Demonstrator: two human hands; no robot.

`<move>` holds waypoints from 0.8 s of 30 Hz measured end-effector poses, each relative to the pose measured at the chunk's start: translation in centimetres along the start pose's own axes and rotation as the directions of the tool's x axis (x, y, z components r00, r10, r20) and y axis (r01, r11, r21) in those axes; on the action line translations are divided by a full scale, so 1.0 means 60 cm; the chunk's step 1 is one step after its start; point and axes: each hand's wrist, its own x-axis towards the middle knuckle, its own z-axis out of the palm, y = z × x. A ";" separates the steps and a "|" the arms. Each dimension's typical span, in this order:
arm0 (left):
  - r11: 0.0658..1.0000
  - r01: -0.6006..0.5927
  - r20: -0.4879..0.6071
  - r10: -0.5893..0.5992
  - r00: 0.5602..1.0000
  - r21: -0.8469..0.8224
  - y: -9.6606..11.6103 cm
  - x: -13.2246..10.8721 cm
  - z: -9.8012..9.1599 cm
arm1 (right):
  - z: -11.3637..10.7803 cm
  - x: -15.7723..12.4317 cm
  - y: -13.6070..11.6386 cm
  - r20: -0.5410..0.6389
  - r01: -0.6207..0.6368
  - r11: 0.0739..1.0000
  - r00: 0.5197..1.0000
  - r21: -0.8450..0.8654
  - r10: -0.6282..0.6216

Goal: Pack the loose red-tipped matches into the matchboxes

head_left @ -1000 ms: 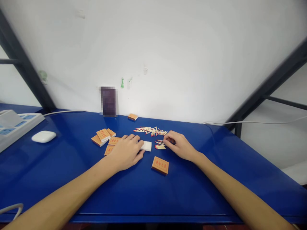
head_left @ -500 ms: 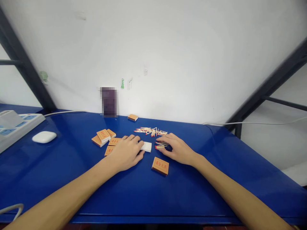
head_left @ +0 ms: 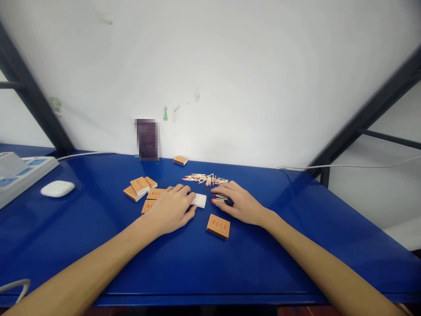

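Note:
My left hand (head_left: 175,208) rests on the table with its fingers and thumb closed on a small white matchbox tray (head_left: 199,201); the tray's left part is hidden under the fingers. To the right, my right hand (head_left: 242,202) curls its thumb and fingers around a small bunch of matches (head_left: 219,199), red heads towards the tray. Behind both hands lies a loose pile of matches (head_left: 205,179). An orange matchbox (head_left: 218,226) lies in front of the right hand. More matchboxes (head_left: 154,193) lie beside the left hand, partly covered by it.
Other matchboxes are stacked (head_left: 139,186) at the left, and one matchbox (head_left: 180,160) lies near the wall. A white rounded case (head_left: 58,188) and a power strip (head_left: 31,173) are far left. A pixelated dark object (head_left: 148,139) stands against the wall. The table (head_left: 184,267) is blue.
My right thumb and fingers have drawn closer together around the bunch of matches. The left hand still holds the tray. The whole view has shifted slightly.

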 end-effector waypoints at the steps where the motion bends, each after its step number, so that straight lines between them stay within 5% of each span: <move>1: 1.000 0.001 -0.002 -0.001 1.000 0.001 0.000 0.000 0.000 | 0.000 -0.001 0.000 -0.005 -0.002 1.000 1.000 -0.008 0.002; 24: 1.000 -0.011 -0.012 0.010 1.000 -0.019 0.000 0.002 -0.003 | 0.004 -0.003 0.010 -0.064 -0.034 0.999 0.997 -0.036 0.032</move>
